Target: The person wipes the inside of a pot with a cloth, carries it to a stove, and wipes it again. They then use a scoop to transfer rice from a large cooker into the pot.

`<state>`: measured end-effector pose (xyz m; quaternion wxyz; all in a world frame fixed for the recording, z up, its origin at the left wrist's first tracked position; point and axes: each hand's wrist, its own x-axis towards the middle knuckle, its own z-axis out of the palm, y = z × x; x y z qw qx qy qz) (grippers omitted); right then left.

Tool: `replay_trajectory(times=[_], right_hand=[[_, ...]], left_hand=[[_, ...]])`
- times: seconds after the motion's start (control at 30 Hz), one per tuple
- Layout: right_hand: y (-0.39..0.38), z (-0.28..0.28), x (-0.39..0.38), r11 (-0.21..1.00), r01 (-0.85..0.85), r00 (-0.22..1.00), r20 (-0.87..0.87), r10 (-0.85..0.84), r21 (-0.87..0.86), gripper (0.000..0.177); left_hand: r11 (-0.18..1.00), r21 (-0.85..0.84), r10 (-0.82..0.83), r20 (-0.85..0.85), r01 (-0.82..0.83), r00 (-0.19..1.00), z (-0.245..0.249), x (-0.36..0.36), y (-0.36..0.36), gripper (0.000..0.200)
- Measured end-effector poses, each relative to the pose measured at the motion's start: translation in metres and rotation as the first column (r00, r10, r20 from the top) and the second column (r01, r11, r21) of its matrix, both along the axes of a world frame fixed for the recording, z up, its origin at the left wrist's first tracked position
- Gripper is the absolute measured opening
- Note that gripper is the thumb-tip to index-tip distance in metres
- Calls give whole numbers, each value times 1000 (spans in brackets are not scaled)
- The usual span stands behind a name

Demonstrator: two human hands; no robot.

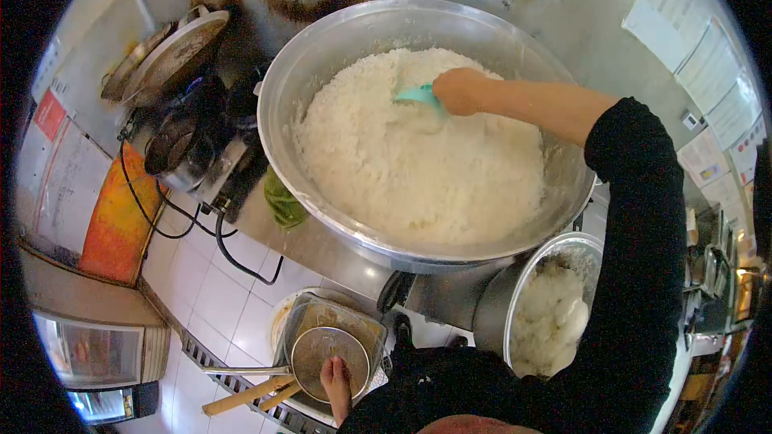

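A very large round metal pot stands in front of me, filled with white cooked rice. My right hand reaches in over the far side of the rice, its fingers closed around a turquoise scoop. The scoop's edge meets the rice surface; its far part is covered by my hand. Low at my side hangs my left hand, fingers loosely extended and holding nothing visible. It overlaps a round long-handled strainer lying on a clear plastic tub.
A second metal pot with white rice is below right. A burner with a dark pan, lids and a green cloth are at left. Black cables hang over the tiled floor. Wooden sticks stick out below the strainer.
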<state>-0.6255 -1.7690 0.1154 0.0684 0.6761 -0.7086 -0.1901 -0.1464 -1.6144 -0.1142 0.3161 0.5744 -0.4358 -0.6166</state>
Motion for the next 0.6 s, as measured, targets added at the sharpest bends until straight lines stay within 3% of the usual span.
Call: replay_trajectory(times=[0.1,0.17,0.4,0.47,0.6], right_hand=[[9,4,20,997,45,999,-4,-45,63,13],[12,14,35,984,-97,993,-46,105,152,14],[9,17,63,968,-107,990,-62,124,228,15],[10,21,71,970,-40,997,-52,54,242,15],[18,26,84,947,15,998,-58,4,320,16]], left_hand=[[998,62,20,-30,-18,999,-4,0,2,28],[1000,8,25,-12,-25,1000,2,-1,2,27],[997,-22,76,-31,-76,997,19,9,13,25],[979,-62,197,52,-194,979,35,6,21,27],[981,-81,181,91,-174,979,16,33,33,28]])
